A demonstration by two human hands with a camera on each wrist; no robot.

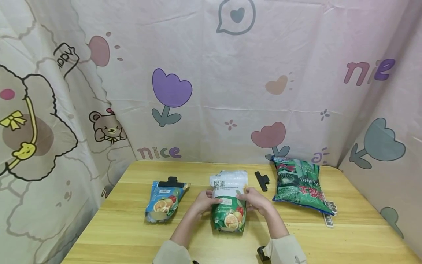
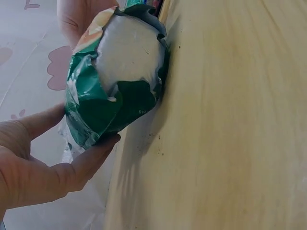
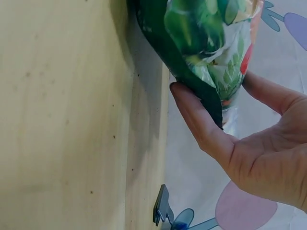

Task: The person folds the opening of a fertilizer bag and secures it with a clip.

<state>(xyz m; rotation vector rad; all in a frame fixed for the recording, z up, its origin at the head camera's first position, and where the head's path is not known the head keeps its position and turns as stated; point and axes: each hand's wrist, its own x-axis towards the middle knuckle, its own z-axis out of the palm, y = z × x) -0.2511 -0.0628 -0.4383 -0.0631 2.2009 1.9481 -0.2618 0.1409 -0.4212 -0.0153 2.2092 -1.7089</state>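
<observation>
Beige sleeves [image 1: 173,253] entered at the bottom edge of the head view, and from them the two hands reached to the lower middle of the frame. There they held a green and white bag [image 1: 220,216] from both sides. Left hand [image 1: 205,202] pinched its left side between thumb and fingers; right hand [image 1: 258,201] pinched the right side in the same manner, with the thumb on the printed face.

This bag was plump below and creased above. Its upper part was white with dark lettering, its lower part was shiny green, with a small pale label, a halved orange and red fruit printed on it. In the left wrist view its underside showed a big pale patch, bordered by crumpled green film. Whether it touched the wooden table [image 1: 128,238], I could not tell.

Left of centre lay a blue bag [image 1: 161,203], closed by a black clip [image 1: 171,183]. Farther back, a loose clip [image 1: 262,181] lay near a fuller green bag [image 1: 293,187] at the right. Behind all hung a pale curtain [image 1: 214,84] with printed flowers.
</observation>
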